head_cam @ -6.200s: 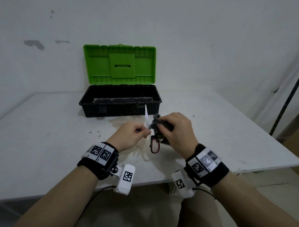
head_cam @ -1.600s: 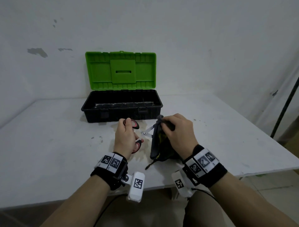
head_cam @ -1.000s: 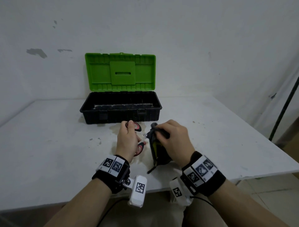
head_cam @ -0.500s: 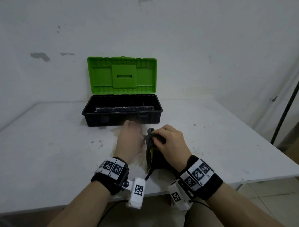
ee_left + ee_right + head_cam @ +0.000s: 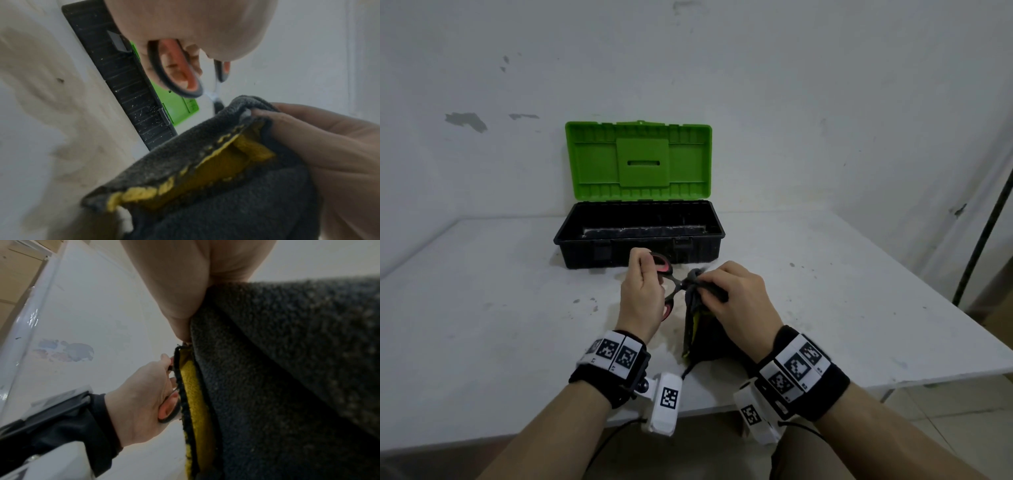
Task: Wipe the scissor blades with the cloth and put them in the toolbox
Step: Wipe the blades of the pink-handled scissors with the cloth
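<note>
The scissors (image 5: 669, 278) have black and red handles spread apart, and my left hand (image 5: 642, 294) grips those handles (image 5: 176, 78) just in front of the toolbox. My right hand (image 5: 736, 301) pinches the dark grey cloth (image 5: 700, 322) with its yellow inner side (image 5: 232, 155) around the blades, which are hidden inside the fold. The rest of the cloth (image 5: 287, 386) hangs down onto the white table (image 5: 482, 325). The toolbox (image 5: 639, 236) is black with a green lid (image 5: 638, 161) standing open against the wall.
A dark pole (image 5: 986, 233) leans beyond the table's right edge. The table's front edge (image 5: 928, 377) runs just under my wrists. The wall stands right behind the toolbox.
My left hand has turned so the scissor handles show again, spread apart. My right hand and the cloth have stayed around the blades near the pivot.
</note>
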### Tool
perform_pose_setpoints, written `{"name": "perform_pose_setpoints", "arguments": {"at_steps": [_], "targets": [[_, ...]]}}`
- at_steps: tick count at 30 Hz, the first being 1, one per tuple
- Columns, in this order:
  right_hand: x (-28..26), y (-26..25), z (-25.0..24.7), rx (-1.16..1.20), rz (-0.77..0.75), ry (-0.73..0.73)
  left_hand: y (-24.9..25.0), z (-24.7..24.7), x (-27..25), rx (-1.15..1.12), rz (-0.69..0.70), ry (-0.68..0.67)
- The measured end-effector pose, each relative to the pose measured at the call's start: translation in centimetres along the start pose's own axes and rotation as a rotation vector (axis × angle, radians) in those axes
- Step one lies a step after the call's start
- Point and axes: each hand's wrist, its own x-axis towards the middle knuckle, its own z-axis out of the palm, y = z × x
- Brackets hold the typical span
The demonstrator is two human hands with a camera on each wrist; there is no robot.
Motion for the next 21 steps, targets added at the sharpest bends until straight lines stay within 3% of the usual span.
{"name": "perform_pose_setpoints", "arguments": {"at_steps": [5, 12, 18, 21], "targets": [[0.0, 0.1, 0.3, 0.009, 0.0, -0.004, -0.4, 0.0, 0.0, 0.066, -0.079, -0.051], [-0.5, -0.1, 0.9, 0.004, 0.0, -0.056, -0.3, 0.5, -0.6, -0.143, -0.262, -0.076], [0.2, 0.4, 0.5, -0.01, 0.013, -0.05, -0.8, 0.8, -0.6, -0.171, -0.28, -0.072], [1.4, 2.2, -0.5, -0.067, 0.104, -0.015, -0.8, 0.7, -0.6, -0.202, -0.312, -0.064]]}}
